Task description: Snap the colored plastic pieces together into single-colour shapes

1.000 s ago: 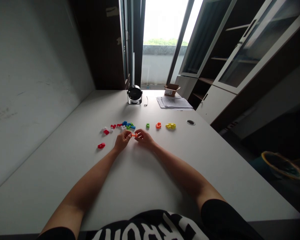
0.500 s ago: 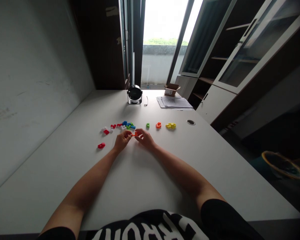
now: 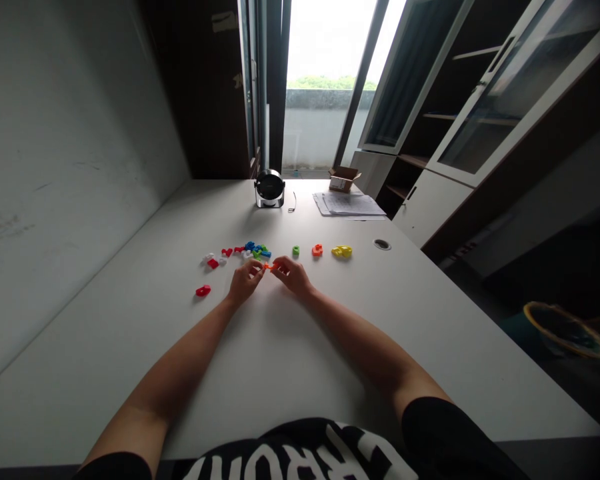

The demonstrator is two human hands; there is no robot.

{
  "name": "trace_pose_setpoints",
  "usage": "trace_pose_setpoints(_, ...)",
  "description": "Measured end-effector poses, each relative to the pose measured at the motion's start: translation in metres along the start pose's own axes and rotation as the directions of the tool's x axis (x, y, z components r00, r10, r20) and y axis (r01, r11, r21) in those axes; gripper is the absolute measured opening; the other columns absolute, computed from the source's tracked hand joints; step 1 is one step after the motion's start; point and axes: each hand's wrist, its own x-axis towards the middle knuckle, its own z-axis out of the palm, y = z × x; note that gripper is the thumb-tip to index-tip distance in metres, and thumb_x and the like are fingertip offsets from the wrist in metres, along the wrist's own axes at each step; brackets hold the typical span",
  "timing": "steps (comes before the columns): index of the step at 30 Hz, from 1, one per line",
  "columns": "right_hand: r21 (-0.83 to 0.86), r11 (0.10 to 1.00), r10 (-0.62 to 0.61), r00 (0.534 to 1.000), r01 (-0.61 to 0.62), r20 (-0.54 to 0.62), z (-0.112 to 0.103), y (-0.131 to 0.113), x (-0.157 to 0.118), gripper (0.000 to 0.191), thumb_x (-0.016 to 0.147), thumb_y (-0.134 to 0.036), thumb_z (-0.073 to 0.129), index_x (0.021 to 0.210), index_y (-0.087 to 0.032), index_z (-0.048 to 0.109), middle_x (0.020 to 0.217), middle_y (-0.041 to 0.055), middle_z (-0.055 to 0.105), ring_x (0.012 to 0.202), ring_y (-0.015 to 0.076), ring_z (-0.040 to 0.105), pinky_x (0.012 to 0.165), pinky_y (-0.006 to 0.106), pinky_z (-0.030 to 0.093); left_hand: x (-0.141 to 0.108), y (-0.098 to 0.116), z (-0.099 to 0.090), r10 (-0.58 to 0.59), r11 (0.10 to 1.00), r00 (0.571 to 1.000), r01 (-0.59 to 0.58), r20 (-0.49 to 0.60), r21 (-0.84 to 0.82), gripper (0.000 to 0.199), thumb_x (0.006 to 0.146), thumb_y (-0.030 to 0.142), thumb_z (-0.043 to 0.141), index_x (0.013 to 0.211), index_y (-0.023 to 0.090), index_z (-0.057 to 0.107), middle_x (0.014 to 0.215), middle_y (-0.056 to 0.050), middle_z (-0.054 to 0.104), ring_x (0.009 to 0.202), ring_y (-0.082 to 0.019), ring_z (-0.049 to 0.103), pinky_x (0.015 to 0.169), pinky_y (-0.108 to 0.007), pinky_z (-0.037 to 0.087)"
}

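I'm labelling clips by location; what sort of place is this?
Probably an office or similar workroom: there's a wide white desk, loose papers near its far end, and a tall glass-fronted cabinet on the right.

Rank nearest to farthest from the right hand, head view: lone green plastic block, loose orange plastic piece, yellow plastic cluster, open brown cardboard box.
1. Lone green block: just beyond the right hand
2. Loose orange piece: right of that
3. Yellow cluster: farther right
4. Brown box: far back, right side

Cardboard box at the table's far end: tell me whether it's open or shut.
Open: the cardboard box has top flaps spread outward. Its contents: cannot tell.
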Motion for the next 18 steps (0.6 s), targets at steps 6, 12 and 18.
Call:
trace_pose_setpoints(6,-0.112,0.984,-0.137,0.99,0.139,0.019,-0.001,-0.004,-0.002,0.024,0.096,-0.041,0.06,0.111,-0.024,0.066,0.108,0.0068,0.065,0.075,0.0147,0.063,0.07,0.029,0.052,0.002,-0.001,0.0,-0.049,0.998,0.999,0.049,0.005,-0.028,0.026,0.096,0.045,0.053,0.097,0.02,0.063,0.083,-0.003,0.071,0.071,-0.018,0.07,0.063,-0.028,0.051)
trace_pose_setpoints(12,-0.281,0.932,-0.222,0.974,0.227,0.052,-0.005,-0.011,-0.006,0.022,0.1,-0.035,0.055,0.116,-0.026,0.067,0.12,0.0091,0.062,0.09,0.0188,0.063,0.075,0.03,0.052,0.002,-0.001,-0.002,-0.011,1.0,0.998,0.013,0.069,-0.026,0.031,0.095,0.048,0.054,0.094,0.019,0.066,0.079,-0.003,0.069,0.068,-0.018,0.066,0.061,-0.027,0.051)
trace_pose_setpoints(18,-0.317,0.916,-0.234,0.969,0.245,0.075,-0.005,-0.014,-0.006,0.027,0.098,-0.035,0.056,0.122,-0.026,0.064,0.124,0.0102,0.06,0.093,0.0206,0.063,0.075,0.032,0.052,0.001,0.004,-0.002,0.009,0.999,0.999,-0.008,0.043,-0.039,0.026,0.094,0.043,0.056,0.093,0.019,0.066,0.081,-0.003,0.069,0.069,-0.017,0.066,0.06,-0.027,0.051)
